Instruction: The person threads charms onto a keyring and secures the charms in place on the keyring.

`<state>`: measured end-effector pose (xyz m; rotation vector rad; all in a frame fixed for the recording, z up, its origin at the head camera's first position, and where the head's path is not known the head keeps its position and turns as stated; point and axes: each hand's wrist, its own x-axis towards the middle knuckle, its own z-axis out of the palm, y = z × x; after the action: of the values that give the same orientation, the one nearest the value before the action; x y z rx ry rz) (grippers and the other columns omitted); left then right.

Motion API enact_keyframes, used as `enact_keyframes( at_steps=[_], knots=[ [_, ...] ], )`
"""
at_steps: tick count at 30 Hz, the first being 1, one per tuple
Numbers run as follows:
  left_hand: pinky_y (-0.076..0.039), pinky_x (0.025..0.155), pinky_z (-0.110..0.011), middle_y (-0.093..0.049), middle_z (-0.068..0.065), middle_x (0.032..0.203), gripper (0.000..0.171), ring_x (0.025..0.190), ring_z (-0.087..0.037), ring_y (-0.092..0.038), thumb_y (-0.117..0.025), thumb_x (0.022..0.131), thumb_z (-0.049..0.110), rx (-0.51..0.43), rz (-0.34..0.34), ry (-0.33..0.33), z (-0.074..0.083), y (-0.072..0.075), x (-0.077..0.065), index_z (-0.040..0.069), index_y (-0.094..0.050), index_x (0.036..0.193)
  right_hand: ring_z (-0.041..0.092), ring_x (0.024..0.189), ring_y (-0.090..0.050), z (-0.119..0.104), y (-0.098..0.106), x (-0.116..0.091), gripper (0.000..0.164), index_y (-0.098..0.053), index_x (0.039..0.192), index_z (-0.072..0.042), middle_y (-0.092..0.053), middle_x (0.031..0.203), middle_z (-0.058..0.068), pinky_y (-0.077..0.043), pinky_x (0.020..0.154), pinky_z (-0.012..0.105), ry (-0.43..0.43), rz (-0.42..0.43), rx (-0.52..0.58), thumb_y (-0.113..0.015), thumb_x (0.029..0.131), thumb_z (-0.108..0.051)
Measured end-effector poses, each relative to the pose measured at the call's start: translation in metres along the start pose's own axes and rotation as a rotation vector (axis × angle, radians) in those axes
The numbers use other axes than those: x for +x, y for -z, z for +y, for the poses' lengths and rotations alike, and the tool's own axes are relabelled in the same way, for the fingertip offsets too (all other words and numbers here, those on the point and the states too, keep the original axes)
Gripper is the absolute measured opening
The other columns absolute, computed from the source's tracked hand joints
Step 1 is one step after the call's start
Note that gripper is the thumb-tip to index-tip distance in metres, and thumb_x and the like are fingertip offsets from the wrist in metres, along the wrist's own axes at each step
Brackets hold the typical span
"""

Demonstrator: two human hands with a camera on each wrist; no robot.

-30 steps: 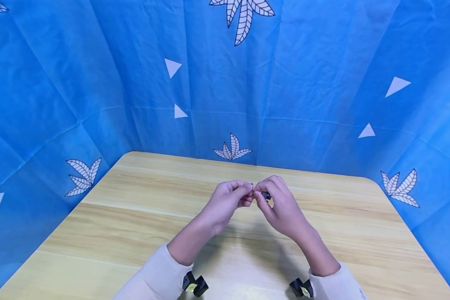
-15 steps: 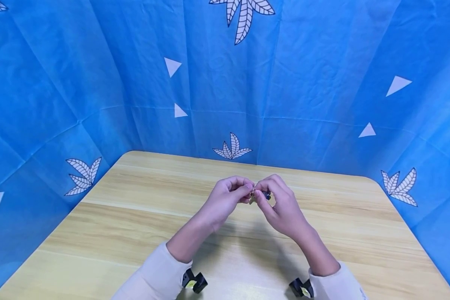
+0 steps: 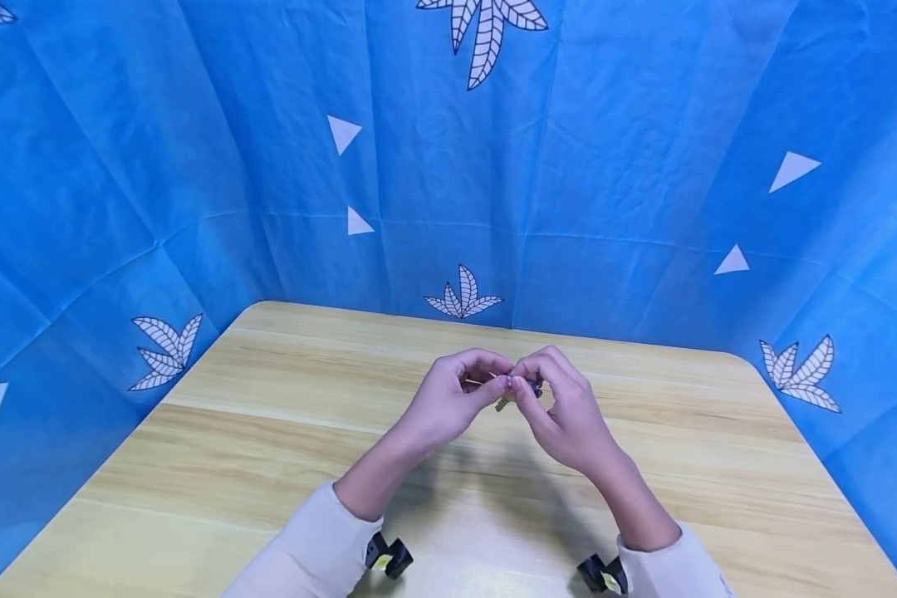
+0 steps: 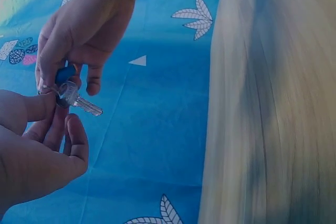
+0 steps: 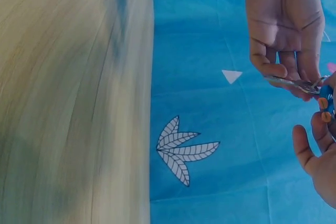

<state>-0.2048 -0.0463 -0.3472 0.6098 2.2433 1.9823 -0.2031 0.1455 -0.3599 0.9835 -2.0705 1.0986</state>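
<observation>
My left hand (image 3: 452, 399) and right hand (image 3: 561, 407) meet fingertip to fingertip above the table. Between them is a small metal key ring (image 4: 51, 89), which the thumb and fingers of both hands pinch from either side. From it a silver key (image 4: 86, 105) sticks out past the fingers; in the right wrist view that key (image 5: 289, 82) lies along the left fingers. A blue keychain piece with orange parts (image 5: 326, 98) hangs at the right hand, half hidden by its fingers. Whether more than one key is on the ring, I cannot tell.
Below the hands spreads a light wood table (image 3: 269, 448) with rounded far corners. A blue cloth (image 3: 448, 183) with white leaves and triangles stands behind it and at both sides. Black wrist mounts (image 3: 389, 556) sit by the sleeves.
The left fingers have shifted slightly to the right, and the thumb now lies lower, away from the index finger. The key has come into sight below the fingertips. The right hand stays nearly in place.
</observation>
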Motion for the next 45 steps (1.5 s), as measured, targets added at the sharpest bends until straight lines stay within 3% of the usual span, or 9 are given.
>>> enact_keyframes(
  at_steps=[4, 14, 29, 35, 41, 45],
  knots=[
    [-0.056, 0.076, -0.040, -0.071, -0.001, 0.099, 0.013, 0.085, -0.019, -0.066, -0.069, 0.100, 0.021, 0.030, 0.009, -0.036, -0.0010, 0.0005, -0.0001, 0.013, -0.073, 0.110, 0.014, 0.086, -0.053, -0.0011, 0.0008, 0.0004, 0.017, -0.063, 0.097, -0.006, -0.056, 0.092, 0.001, -0.044, 0.074, 0.024, -0.005, -0.003, -0.004, -0.064, 0.091, 0.009],
    [-0.045, 0.060, -0.023, -0.067, -0.004, 0.087, 0.008, 0.070, -0.016, -0.055, -0.064, 0.103, 0.016, 0.054, 0.013, -0.047, -0.0005, -0.0010, -0.0007, 0.011, -0.070, 0.105, 0.014, 0.085, -0.053, -0.0009, 0.0005, 0.0002, 0.016, -0.064, 0.096, -0.007, -0.057, 0.090, 0.002, -0.044, 0.073, 0.025, 0.015, 0.007, -0.006, -0.065, 0.090, 0.008],
    [-0.046, 0.059, -0.024, -0.065, -0.002, 0.084, 0.009, 0.071, -0.016, -0.057, -0.064, 0.103, 0.019, 0.122, 0.043, -0.073, 0.0029, -0.0009, -0.0027, 0.013, -0.070, 0.104, 0.014, 0.084, -0.056, -0.0009, 0.0037, 0.0016, 0.016, -0.065, 0.096, -0.007, -0.063, 0.092, 0.002, -0.048, 0.074, 0.025, 0.017, 0.003, -0.003, -0.065, 0.091, 0.008],
    [-0.049, 0.062, -0.026, -0.067, 0.001, 0.085, 0.009, 0.074, -0.017, -0.061, -0.064, 0.103, 0.019, 0.170, 0.072, -0.126, 0.0010, 0.0001, -0.0016, 0.014, -0.072, 0.103, 0.014, 0.084, -0.059, -0.0004, 0.0046, 0.0021, 0.017, -0.067, 0.097, -0.008, -0.066, 0.091, 0.001, -0.049, 0.077, 0.024, 0.016, 0.003, -0.020, -0.068, 0.090, 0.008],
    [-0.053, 0.069, -0.031, -0.068, 0.005, 0.085, 0.009, 0.077, -0.014, -0.062, -0.064, 0.103, 0.019, 0.233, 0.094, -0.168, -0.0001, 0.0012, -0.0006, 0.015, -0.072, 0.102, 0.015, 0.084, -0.063, 0.0016, 0.0053, 0.0015, 0.008, -0.070, 0.100, -0.006, -0.069, 0.091, 0.000, -0.055, 0.075, 0.033, 0.036, 0.001, -0.051, -0.068, 0.095, 0.000],
    [-0.055, 0.072, -0.035, -0.067, 0.006, 0.085, 0.008, 0.078, -0.013, -0.062, -0.064, 0.103, 0.018, 0.261, 0.105, -0.178, -0.0016, 0.0013, -0.0002, 0.015, -0.071, 0.102, 0.015, 0.083, -0.067, 0.0015, 0.0053, 0.0006, 0.014, -0.071, 0.102, -0.005, -0.072, 0.090, -0.001, -0.057, 0.077, 0.031, 0.015, 0.003, -0.060, -0.072, 0.091, 0.004]
  ],
)
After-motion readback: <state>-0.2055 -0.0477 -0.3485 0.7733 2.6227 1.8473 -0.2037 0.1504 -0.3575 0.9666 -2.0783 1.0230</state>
